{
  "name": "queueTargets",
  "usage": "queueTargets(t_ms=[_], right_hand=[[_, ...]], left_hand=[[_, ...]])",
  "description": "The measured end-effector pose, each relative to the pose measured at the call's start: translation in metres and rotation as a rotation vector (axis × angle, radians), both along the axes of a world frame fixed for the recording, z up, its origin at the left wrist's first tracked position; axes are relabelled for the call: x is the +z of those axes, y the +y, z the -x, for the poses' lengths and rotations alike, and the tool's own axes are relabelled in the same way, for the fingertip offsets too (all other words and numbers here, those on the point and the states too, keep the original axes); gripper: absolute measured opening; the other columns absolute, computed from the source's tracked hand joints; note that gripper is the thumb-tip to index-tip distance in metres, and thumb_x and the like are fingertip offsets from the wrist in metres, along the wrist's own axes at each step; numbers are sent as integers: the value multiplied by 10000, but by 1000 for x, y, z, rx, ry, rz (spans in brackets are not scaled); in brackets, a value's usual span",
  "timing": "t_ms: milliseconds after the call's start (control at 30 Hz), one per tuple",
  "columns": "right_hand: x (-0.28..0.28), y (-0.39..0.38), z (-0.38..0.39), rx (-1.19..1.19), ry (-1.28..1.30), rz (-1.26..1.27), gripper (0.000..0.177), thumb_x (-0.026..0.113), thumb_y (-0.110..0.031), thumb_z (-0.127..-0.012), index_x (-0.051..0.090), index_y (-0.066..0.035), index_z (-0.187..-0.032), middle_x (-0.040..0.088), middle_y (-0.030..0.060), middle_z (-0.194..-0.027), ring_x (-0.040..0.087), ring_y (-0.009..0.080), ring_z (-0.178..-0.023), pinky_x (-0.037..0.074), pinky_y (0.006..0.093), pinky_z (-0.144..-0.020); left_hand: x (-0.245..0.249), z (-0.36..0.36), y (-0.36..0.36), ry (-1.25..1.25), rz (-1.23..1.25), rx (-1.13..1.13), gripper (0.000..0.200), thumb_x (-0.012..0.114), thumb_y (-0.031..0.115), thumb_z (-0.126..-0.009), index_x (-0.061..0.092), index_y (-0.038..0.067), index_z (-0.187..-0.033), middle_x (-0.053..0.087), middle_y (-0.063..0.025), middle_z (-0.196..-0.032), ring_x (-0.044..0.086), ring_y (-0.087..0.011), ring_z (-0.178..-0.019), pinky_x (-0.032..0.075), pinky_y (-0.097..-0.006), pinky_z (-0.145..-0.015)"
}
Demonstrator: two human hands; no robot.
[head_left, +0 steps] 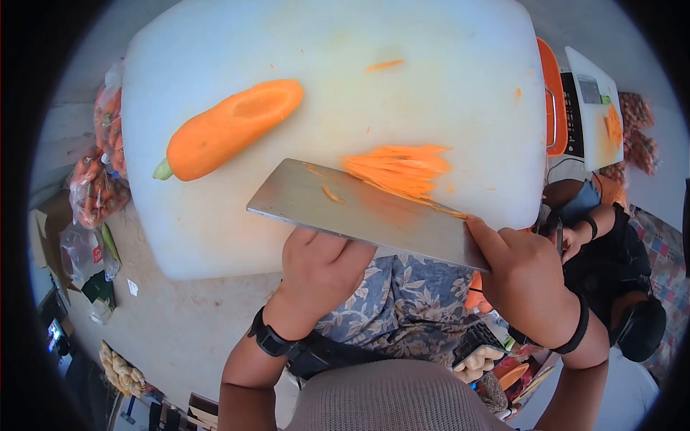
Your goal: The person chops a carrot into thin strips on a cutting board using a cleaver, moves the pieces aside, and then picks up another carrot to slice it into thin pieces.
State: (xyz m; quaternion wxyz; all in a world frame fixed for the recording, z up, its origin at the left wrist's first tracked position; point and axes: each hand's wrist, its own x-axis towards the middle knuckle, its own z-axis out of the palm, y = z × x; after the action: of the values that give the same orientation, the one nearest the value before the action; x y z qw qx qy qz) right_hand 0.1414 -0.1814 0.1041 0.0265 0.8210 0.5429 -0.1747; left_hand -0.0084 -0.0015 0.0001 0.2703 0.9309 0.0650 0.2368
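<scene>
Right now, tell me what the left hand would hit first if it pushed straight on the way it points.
The cleaver blade: the left hand sits against its near edge. Past it, probably the carrot shreds, though depth is unclear.

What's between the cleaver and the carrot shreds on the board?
Nothing visible. The cleaver, held in the left hand and right hand, has its far edge right at the carrot shreds. The cut carrot lies apart to the left; only bare cutting board lies between it and the blade.
</scene>
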Motion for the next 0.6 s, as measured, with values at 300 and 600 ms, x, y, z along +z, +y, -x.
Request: queueTargets(t_ms=[300,600], right_hand=[[-22,31,-5,-8,67,-101,151,613,-72,-755,584,-61,-903,549,85,-590,582,274,-510,456,386,-481],[14,8,5,-98,113,-24,396,669,7,-702,630,-13,-1095,596,129,-667,611,311,-600,473,410,-556]], left_hand=[[3,-6,-2,1,27,29,226,709,63,-704,723,80,-929,621,-55,-971,595,-256,-935,516,-345,-815],[0,-4,-1,-14,25,18,243,681,37,-692,721,75,-928,624,-72,-982,588,-284,-913,511,-359,-789]])
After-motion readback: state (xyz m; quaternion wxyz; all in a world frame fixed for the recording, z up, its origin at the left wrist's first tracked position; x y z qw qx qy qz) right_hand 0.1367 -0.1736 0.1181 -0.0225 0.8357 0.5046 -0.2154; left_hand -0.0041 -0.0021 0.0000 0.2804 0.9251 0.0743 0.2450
